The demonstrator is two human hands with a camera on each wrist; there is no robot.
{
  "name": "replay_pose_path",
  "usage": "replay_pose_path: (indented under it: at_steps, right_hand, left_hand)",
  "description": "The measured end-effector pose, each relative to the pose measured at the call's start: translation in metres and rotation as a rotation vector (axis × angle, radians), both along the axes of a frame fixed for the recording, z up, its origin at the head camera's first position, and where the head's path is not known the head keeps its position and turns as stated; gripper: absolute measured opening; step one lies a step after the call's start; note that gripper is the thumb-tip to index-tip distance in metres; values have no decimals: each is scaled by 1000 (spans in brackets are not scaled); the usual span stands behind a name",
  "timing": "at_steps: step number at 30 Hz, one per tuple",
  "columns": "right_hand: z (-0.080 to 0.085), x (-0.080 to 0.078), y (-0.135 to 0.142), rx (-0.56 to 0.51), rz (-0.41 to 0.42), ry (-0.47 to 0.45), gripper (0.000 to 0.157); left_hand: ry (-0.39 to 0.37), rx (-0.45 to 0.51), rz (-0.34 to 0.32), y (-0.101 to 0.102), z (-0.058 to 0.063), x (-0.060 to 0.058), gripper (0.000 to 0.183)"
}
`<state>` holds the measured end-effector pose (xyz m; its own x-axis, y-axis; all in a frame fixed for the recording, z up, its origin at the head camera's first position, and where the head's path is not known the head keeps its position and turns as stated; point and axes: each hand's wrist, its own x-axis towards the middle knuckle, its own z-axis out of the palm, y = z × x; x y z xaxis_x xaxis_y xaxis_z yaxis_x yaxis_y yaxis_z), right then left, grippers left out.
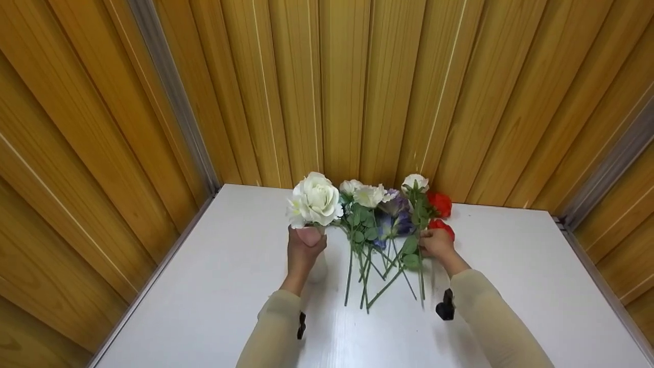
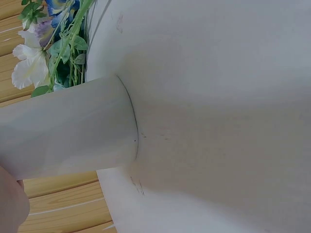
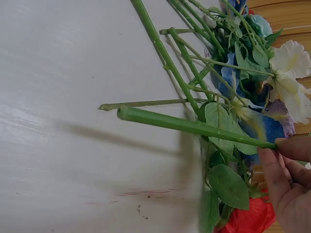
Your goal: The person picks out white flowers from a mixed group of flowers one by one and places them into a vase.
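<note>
My left hand (image 1: 302, 250) grips a smooth white vase (image 2: 73, 131), whose base meets the tabletop. Large white flowers (image 1: 318, 198) rise from the vase's top, with a pink petal-like piece (image 1: 309, 235) just below them. In the right wrist view, the thumb and fingers of my right hand (image 3: 291, 179) pinch a green flower stem (image 3: 194, 127); its cut end is raised off the table, casting a shadow. From the head view this stem seems to lead up to a white flower (image 1: 415, 182), its leafy underside showing. A red flower (image 1: 440, 203) lies beside the right hand.
Between the hands lies a pile of artificial flowers: white blooms (image 1: 371, 195), blue-purple ones (image 1: 396, 220) and several crossing green stems (image 1: 365, 281). The white table (image 1: 230, 266) ends at a wood-panelled wall (image 1: 342, 92) behind, with panels on both sides.
</note>
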<state>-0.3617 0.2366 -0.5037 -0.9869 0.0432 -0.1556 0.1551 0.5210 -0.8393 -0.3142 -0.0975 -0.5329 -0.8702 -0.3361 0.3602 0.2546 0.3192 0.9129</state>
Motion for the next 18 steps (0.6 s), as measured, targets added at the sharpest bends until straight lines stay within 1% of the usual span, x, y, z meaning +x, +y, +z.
replay_pose_path:
  at_steps: [3,5,9,13,18]
  right_hand:
    - [3,3,-1,-44,19,53,35]
    - [7,5,-2,-53,17,77,35]
    - [22,7,-5,-38,35,83,38]
    - [39,8,-8,-63,69,72,43]
    - [57,12,-17,-72,86,109,46]
  left_hand:
    - [11,15,0,0,0,-1,82]
    - [15,20,3,0,0,-1,80]
    - [5,16,6,0,0,-1,81]
    - [-11,26,1,-1,-1,0,83]
    - [-15,26,-4,0,0,0,86]
